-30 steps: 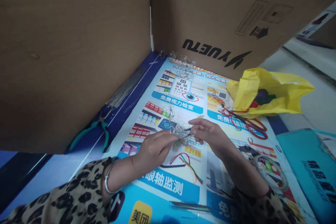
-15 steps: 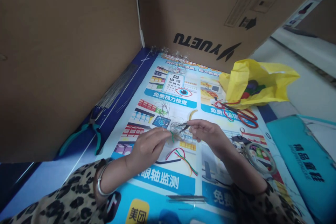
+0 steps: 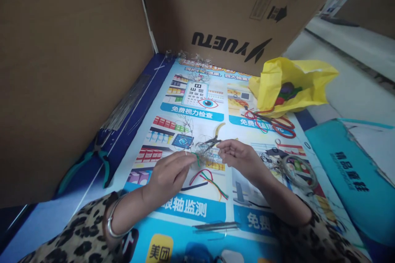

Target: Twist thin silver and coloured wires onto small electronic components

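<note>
My left hand (image 3: 168,174) pinches a green wire (image 3: 195,158) at the edge of a small tangle of thin silver wire (image 3: 204,151) held over a printed poster (image 3: 197,209). My right hand (image 3: 238,157) pinches the other side of the same tangle, fingers closed. Small yellow-handled pliers (image 3: 216,137) lie on the poster just behind the tangle. A few loose coloured wires (image 3: 210,181), red, green and yellow, rest on the poster below my hands. Both sleeves are leopard print, and a silver bangle (image 3: 110,222) circles my left wrist.
Cardboard walls (image 3: 70,61) stand at left and back. Green-handled pliers (image 3: 92,164) and a bundle of straight silver wires (image 3: 126,104) lie along the left wall. A yellow bag (image 3: 293,86), red wire loops (image 3: 274,121), a clear coil (image 3: 298,170) and a teal bag (image 3: 348,172) sit right.
The view has swung so everything sits lower left in the picture. My hands stay pinched on the wire tangle; the yellow-handled pliers now show plainly behind it.
</note>
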{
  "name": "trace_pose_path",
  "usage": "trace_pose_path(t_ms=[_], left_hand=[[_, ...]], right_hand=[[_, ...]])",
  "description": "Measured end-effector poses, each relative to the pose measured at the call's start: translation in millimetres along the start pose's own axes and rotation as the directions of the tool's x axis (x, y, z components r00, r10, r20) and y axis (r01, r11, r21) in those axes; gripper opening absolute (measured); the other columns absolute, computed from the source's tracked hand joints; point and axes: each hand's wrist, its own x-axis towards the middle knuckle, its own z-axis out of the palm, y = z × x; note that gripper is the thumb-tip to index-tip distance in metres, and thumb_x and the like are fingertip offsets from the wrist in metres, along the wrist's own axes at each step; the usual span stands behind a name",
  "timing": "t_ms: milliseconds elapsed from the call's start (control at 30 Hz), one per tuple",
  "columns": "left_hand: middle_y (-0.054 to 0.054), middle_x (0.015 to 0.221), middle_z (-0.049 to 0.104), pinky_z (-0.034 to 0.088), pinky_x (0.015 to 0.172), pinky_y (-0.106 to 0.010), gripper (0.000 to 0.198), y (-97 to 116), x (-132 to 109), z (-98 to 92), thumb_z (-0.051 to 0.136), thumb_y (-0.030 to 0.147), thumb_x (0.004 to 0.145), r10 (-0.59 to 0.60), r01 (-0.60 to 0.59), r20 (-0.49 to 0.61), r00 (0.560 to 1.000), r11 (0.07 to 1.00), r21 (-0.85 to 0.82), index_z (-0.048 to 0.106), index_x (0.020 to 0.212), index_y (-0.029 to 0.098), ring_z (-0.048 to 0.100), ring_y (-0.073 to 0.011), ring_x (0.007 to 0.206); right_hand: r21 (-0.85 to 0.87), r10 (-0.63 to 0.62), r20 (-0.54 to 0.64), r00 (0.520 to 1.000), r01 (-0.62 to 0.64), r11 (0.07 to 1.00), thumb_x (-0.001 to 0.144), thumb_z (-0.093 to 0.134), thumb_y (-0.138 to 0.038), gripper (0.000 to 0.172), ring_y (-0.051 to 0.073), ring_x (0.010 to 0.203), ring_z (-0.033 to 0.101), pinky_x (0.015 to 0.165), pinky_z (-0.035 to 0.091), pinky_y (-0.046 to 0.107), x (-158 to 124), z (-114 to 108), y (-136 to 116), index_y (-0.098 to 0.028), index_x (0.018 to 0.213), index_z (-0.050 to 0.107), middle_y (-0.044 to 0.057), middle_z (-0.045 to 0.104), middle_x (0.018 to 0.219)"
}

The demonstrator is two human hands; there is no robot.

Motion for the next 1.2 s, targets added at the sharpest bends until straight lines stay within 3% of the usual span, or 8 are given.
trace_pose_path(t_ms=[400, 767, 1200], left_hand=[[-0.008, 0.094, 0.070, 0.054, 0.084, -0.025, 0.027, 5, 0, 0.4, 0.050, 0.001, 0.080, 0.023, -0.023, 0.036, 0.999, 1.000, -0.005, 0.062, 0.101, 0.013, 0.064, -0.0138, 0.092], [-0.006, 0.094, 0.070, 0.054, 0.084, -0.024, 0.028, 8, 0, 1.1, 0.049, 0.002, 0.081, 0.033, -0.033, 0.051, 0.998, 0.999, 0.001, 0.062, 0.103, 0.014, 0.064, -0.0126, 0.092], [-0.006, 0.093, 0.070, 0.055, 0.082, -0.025, 0.025, 8, -2, 1.2, 0.049, 0.004, 0.082, 0.025, -0.027, 0.069, 0.997, 0.999, 0.031, 0.062, 0.101, 0.014, 0.065, -0.0130, 0.090]], right_hand=[[0.010, 0.034, -0.033, 0.999, -0.034, 0.999, 0.066, 0.065, -0.026, 0.018, 0.011, 0.060, 0.054, 0.050, 0.042, 0.022, -5, 0, 4, -0.018, 0.082, 0.059, 0.000, 0.059, 0.069], [0.021, 0.033, -0.039, 0.999, -0.032, 0.999, 0.067, 0.064, -0.023, 0.015, 0.010, 0.061, 0.054, 0.056, 0.043, 0.023, -6, 0, 8, -0.018, 0.080, 0.058, -0.002, 0.058, 0.069], [-0.096, 0.000, -0.029, 1.000, -0.003, 0.995, 0.071, 0.063, -0.027, 0.018, 0.012, 0.064, 0.055, 0.059, 0.045, 0.025, -9, 0, 10, -0.018, 0.086, 0.058, -0.001, 0.058, 0.072]])
